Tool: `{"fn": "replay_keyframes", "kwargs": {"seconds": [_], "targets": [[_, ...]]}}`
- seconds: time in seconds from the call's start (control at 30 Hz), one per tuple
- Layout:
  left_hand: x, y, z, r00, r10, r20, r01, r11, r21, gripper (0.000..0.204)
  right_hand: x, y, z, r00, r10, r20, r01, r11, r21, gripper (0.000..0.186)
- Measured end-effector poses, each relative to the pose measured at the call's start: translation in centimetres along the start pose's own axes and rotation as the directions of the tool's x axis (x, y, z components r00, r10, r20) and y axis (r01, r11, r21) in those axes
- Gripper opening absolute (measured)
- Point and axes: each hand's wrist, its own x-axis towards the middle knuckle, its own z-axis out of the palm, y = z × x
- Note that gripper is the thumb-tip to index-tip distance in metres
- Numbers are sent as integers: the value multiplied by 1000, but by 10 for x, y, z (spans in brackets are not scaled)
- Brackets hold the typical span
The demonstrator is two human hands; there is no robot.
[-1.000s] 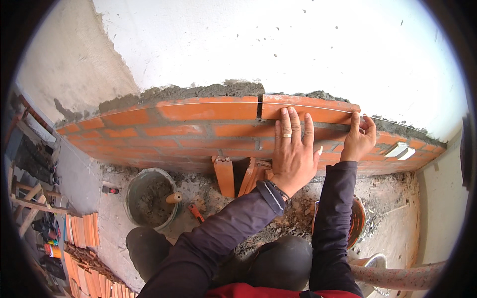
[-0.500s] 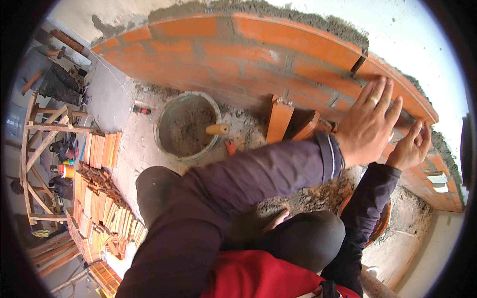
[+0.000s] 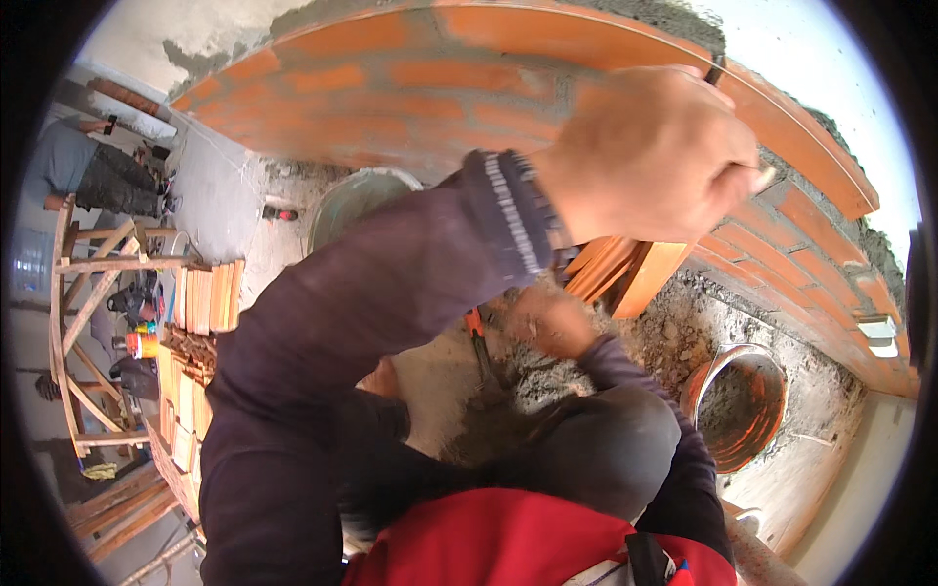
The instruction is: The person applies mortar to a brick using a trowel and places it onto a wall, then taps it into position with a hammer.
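Blurred left fingers [image 3: 725, 146], brick wall [image 3: 469, 76], bucket [image 3: 772, 410]

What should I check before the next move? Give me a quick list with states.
1. Orange end brick sitting in the top row: ok.
2. Joint at its left end filled: not ok, a dark gap shows.
3. Left hand off the wall: cannot tell, it overlaps it in view.
4. Right hand empty: cannot tell, blurred.
5. Red-handled tool in sight: ok, near the right hand.
6. Right-side bucket upright: ok.
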Motion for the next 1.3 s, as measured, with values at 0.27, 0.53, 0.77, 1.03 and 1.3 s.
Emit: {"fn": "replay_keyframes", "kwargs": {"seconds": [0.27,0.53,0.77,1.03,1.3], "targets": [[-53,33,-55,935,-172,311,155,985,78,5,-27,-37,140,672,-331,663,410,911,39,53],[-97,38,-59,751,-318,578,418,907,-44,11,-1,-24,113,691,-343,636,297,937,183,47],[-137,8,-58,421,-475,773,873,443,-204,34,-5,-34,-49,972,-227,-66,183,547,817,31],[-119,51,-16,452,-420,787,580,808,97,45,-97,-61,-130,836,354,-420,506,-197,840,56],[-23,37,-37,480,-224,848,402,916,14,22,-149,-95,-142,349,476,-807,17,858,513,52]]}}
